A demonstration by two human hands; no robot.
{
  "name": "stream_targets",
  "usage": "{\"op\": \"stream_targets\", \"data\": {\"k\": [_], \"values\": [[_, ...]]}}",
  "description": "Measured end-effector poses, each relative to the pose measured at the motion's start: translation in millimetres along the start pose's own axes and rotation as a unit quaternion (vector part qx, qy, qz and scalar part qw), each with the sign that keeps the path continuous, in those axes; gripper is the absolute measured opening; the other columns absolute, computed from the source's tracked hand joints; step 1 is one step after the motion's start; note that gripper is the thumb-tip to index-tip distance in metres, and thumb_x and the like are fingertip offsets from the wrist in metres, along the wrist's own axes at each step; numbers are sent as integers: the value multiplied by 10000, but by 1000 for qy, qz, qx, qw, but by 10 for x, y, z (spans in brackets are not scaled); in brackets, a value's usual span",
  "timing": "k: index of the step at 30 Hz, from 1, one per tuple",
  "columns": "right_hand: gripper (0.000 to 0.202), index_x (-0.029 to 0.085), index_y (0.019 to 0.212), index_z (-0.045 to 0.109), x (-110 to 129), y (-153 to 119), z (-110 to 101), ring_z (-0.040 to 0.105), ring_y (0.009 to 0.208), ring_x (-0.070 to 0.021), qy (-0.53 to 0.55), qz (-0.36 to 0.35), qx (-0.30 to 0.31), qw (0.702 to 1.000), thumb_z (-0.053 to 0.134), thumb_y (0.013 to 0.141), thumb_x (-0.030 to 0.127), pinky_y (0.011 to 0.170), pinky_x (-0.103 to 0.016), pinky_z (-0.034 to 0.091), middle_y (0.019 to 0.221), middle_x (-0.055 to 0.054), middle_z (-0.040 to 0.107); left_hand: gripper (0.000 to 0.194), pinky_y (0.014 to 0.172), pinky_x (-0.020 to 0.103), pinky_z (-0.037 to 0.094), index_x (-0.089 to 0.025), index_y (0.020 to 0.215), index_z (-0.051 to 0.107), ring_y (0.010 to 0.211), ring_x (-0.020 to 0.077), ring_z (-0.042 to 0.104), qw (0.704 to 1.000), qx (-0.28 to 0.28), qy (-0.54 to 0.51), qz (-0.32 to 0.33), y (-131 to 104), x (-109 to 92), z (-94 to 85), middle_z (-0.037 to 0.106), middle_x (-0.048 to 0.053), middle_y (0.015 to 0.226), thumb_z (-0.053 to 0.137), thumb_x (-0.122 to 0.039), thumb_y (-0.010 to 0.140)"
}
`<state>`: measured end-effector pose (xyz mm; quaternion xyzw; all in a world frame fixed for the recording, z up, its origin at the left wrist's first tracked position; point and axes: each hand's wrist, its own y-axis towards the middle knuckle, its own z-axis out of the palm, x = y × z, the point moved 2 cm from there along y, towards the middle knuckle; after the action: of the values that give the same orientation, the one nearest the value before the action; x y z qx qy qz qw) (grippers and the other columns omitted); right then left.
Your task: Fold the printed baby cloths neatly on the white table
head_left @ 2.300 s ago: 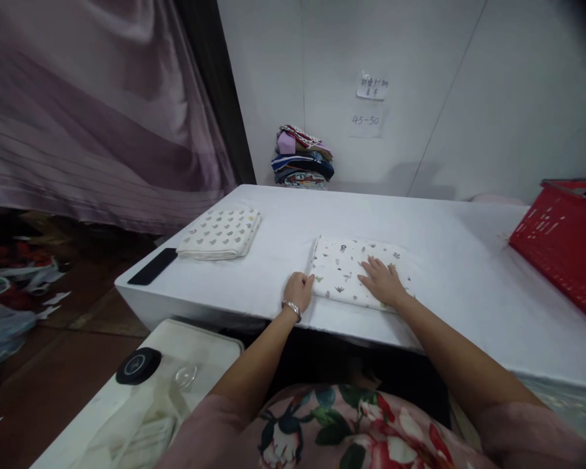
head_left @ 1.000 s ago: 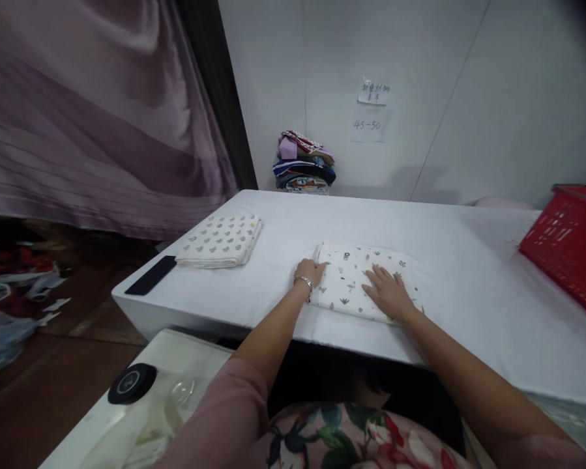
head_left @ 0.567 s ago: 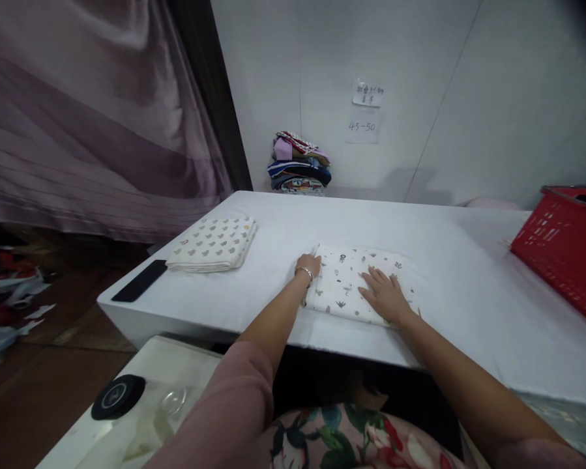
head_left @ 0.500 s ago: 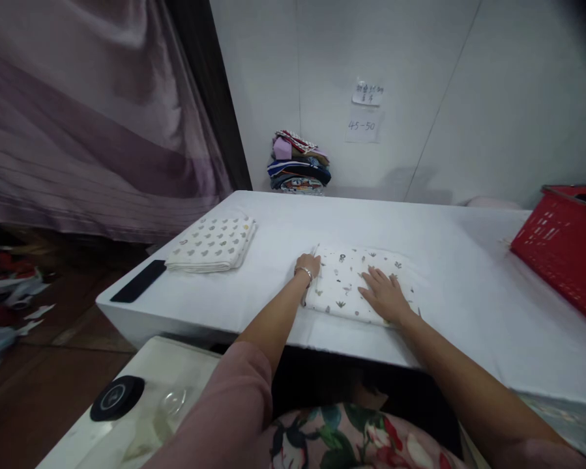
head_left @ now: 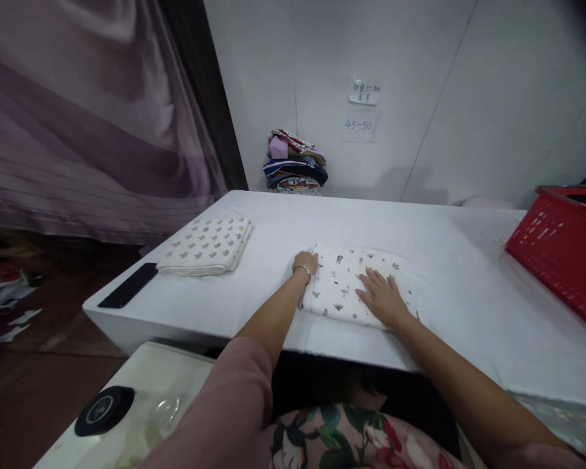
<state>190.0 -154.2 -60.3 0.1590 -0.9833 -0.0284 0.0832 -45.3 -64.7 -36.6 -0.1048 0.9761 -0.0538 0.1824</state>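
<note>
A folded white cloth (head_left: 341,293) with small plant and animal prints lies in front of me on the white-covered table (head_left: 449,273). At its left edge, my left hand (head_left: 306,262), with a bracelet on the wrist, has its fingers curled on the fabric; the fingertips are partly hidden. My right hand (head_left: 381,296) rests flat on the right part of this cloth, fingers spread. Farther left lies a second folded white cloth (head_left: 207,244) with rows of grey prints, apart from both hands.
A dark phone-like slab (head_left: 128,285) lies on the table's left edge. Against the wall rises a stack of folded clothes (head_left: 297,163). A red plastic basket (head_left: 561,247) stands at the right. Below left, a round black object (head_left: 104,410) sits on a pale surface.
The view has shifted slightly to the right. Both hands keep nearly the same place on the printed cloth, which shows no clear change in its folding.
</note>
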Motion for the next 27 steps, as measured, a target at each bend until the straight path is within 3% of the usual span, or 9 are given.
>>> {"op": "stream_targets", "data": {"k": [7, 14, 19, 23, 25, 27], "values": [[566, 211, 1384, 403, -9, -2, 21, 201, 1388, -254, 8, -6, -8, 1000, 274, 928, 521, 1110, -506, 111, 1507, -76, 272, 539, 909, 303, 442, -97, 1121, 638, 1123, 246, 561, 1000, -8, 8, 5, 25, -10, -14, 601, 172, 1210, 334, -489, 909], [543, 233, 1376, 413, -17, -7, 29, 218, 1384, -252, 6, -8, -22, 1000, 266, 934, 511, 1112, -505, 122, 1500, -66, 291, 486, 906, 320, 441, -95, 1135, 623, 1128, 243, 545, 999, -28, 37, -2, 96, -71, 11, 586, 187, 1212, 282, -384, 945], [548, 231, 1375, 413, -5, 0, 18, 219, 1383, -249, 2, -6, -17, 1000, 270, 929, 515, 1113, -504, 126, 1501, -66, 289, 394, 901, 371, 440, -167, 1071, 657, 1132, 260, 528, 997, -46, 61, 12, 73, -84, 14, 594, 162, 1190, 329, -336, 933], [560, 229, 1388, 393, 10, 10, 4, 194, 1391, -249, 6, -1, -8, 1000, 265, 928, 521, 1111, -510, 116, 1511, -65, 263, 412, 929, 403, 421, -148, 1127, 614, 1142, 268, 513, 995, -70, 75, 12, 15, -121, -33, 572, 165, 1216, 311, -352, 936], [566, 220, 1392, 386, 23, 12, -12, 187, 1392, -248, 8, 1, -1, 1000, 264, 928, 520, 1111, -507, 107, 1515, -69, 254, 430, 984, 417, 382, -146, 1213, 547, 1213, 266, 454, 989, -112, 84, 40, -49, -177, -60, 496, 155, 1326, 318, -376, 932], [568, 216, 1394, 382, 34, 11, -31, 181, 1394, -248, 9, 3, 6, 1000, 268, 928, 519, 1111, -503, 99, 1518, -71, 243, 476, 1073, 424, 289, -166, 1314, 453, 1320, 249, 333, 979, -135, 95, 119, -124, -250, -56, 368, 116, 1449, 322, -408, 926]]}}
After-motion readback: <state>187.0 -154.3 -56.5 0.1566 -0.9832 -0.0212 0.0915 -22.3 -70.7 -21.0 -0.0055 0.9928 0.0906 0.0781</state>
